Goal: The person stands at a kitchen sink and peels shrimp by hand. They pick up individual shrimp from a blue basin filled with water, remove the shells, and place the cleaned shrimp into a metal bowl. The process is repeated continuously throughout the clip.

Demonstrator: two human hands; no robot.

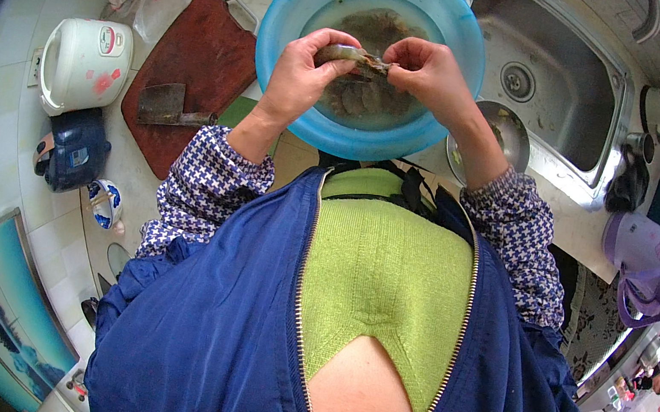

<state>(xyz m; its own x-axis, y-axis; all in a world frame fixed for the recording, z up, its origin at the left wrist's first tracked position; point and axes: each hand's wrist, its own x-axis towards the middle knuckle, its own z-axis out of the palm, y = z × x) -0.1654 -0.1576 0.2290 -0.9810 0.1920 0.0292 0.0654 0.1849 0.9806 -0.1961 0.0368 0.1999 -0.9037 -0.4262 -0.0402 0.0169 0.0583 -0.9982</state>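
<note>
Over a large blue plastic basin (283,11), my left hand (305,69) grips the body of what looks like a raw grey shrimp (346,52). The fingertips of my right hand (425,75) pinch the ragged right end of the same shrimp. Cloudy water fills the lower part of the basin, and a dark heap of shrimp (381,26) lies in it. My hands and the held shrimp hide part of that heap. Below my right forearm, a round metal bowl (512,138) with some pale scraps in it is partly covered.
Left of the basin lies a reddish-brown cutting board (199,49) with a cleaver (161,104) on it. Beyond stands a white rice cooker (90,64). A stainless steel sink (561,55) adjoins the basin's right side. Further right is a purple thermos jug (651,263).
</note>
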